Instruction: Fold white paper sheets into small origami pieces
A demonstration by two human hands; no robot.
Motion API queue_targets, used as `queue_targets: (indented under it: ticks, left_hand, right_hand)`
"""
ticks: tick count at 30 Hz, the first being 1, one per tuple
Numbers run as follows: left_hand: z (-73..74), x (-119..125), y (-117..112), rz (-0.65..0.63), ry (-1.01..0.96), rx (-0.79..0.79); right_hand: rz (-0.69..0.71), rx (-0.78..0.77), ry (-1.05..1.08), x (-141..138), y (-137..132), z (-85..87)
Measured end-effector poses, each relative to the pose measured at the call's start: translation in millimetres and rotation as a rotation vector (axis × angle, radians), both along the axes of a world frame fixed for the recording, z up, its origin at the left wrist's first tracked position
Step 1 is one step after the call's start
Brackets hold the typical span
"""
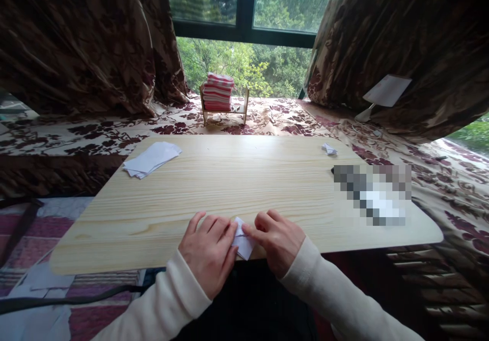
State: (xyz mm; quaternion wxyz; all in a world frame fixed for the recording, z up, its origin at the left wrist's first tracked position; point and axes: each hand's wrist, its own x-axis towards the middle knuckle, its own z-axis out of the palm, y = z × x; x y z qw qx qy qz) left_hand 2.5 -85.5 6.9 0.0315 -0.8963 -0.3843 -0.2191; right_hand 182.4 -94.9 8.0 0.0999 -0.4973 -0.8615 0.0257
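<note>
A small folded white paper (244,249) lies at the near edge of the wooden table, between my two hands. My left hand (208,249) rests over its left side, with the fingertips and thumb holding the paper against the tabletop. From the right, my right hand (281,241) presses the upper part of the paper with the index finger. The other fingers of that hand are curled in. A crease crosses the paper near its middle. Part of its left side is hidden under my left fingers.
A stack of white paper sheets (153,158) lies at the table's (244,178) far left. A small folded paper piece (329,149) sits far right, beyond a pixelated object (372,195). Behind are a small rack (245,105) holding folded cloths (217,92) and a white lamp (387,90).
</note>
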Motion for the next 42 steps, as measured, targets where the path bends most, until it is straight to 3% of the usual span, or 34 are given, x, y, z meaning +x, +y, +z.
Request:
queue_targets:
  ticks: [8,19,35,42]
  left_hand:
    - [-3.1,8,14,-0.038,0.089,0.015]
    - [-0.1,-17,2,-0.123,0.013,0.081]
    - [-0.2,-8,1,-0.102,-0.035,0.098]
    - [-2.7,-7,-2,-0.069,-0.026,0.102]
  right_hand:
    - [-0.003,-0.064,-0.030,0,1,5.3]
    - [-0.024,-0.131,-0.057,-1,1,13.1]
    - [-0.004,-0.073,-0.078,-1,0,10.1]
    - [-0.012,0.065,-0.193,-10,-7,12.2]
